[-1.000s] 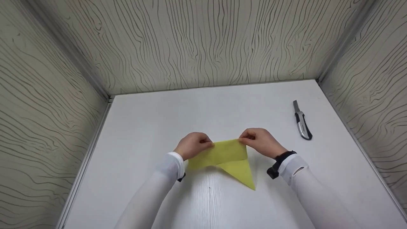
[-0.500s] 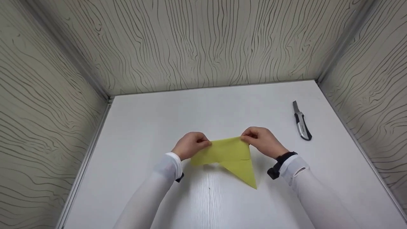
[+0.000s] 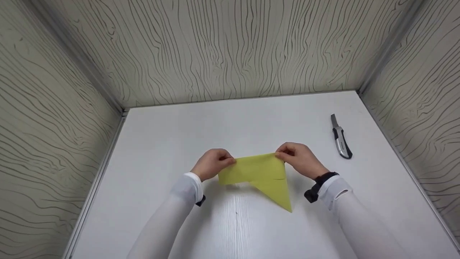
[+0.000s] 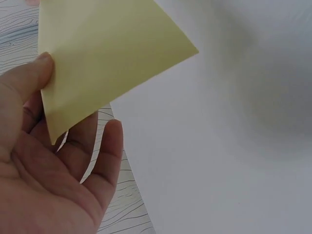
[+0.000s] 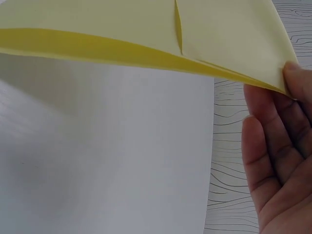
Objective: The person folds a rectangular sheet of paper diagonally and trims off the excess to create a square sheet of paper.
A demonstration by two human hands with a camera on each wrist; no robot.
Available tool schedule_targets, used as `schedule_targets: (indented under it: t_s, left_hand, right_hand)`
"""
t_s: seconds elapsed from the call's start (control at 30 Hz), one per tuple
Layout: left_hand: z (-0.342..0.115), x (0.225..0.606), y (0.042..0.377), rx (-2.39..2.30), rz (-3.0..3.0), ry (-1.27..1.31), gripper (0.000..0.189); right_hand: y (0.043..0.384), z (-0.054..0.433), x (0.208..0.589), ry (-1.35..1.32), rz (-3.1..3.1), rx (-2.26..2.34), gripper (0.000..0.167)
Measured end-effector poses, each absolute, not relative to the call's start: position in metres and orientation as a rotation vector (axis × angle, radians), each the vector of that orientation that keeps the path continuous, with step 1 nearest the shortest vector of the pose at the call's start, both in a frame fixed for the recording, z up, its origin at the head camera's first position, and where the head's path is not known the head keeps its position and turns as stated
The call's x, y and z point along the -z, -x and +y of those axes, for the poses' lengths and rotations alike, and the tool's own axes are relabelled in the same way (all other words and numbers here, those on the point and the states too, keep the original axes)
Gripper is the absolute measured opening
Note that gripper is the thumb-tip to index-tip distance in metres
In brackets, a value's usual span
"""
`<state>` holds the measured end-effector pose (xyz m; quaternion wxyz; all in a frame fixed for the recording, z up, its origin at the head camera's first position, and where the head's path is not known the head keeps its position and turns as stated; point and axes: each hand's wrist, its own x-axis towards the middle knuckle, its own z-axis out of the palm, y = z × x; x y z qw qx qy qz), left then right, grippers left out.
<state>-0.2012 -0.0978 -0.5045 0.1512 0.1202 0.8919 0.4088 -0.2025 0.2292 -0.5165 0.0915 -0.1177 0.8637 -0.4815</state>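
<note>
A folded sheet of yellow paper [image 3: 264, 169] is stretched between both hands above the white table. My left hand [image 3: 212, 164] pinches its upper left corner; in the left wrist view the thumb lies on the front of the paper [image 4: 107, 53] and the other fingers sit behind it. The upper right corner is pinched by my right hand [image 3: 300, 159] between thumb and fingers. A pointed flap hangs down at the right side of the sheet. In the right wrist view the paper's [image 5: 234, 34] layers part slightly along the edge, and a short slit or fold line shows.
A utility knife [image 3: 342, 142] with its blade out lies at the right of the white table [image 3: 230, 126]. Wood-patterned panels [image 3: 230, 46] stand behind and on both sides. A black band [image 3: 321, 180] circles the right wrist.
My hands have drawn slightly apart, the left to the left and the right to the right and a little up. More of the paper's left end shows, and its flap has shifted right.
</note>
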Motion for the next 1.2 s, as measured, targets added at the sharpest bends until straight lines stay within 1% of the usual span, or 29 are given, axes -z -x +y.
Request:
schedule_targets:
  t_s: [0.27, 0.93, 1.2]
  left_hand:
    - [-0.101, 0.504, 0.201, -1.213, 2.535, -0.309, 0.014]
    - [-0.115, 0.51, 0.201, -1.27, 2.512, -0.257, 0.015]
    - [-0.116, 0.51, 0.2, -1.33, 2.481, -0.234, 0.015]
  right_hand:
    - [0.202, 0.231, 0.515, 0.333, 2.554, 1.448, 0.016]
    - [0.201, 0.24, 0.516, 0.299, 2.547, 1.455, 0.02]
    - [0.201, 0.241, 0.517, 0.291, 2.557, 1.457, 0.019]
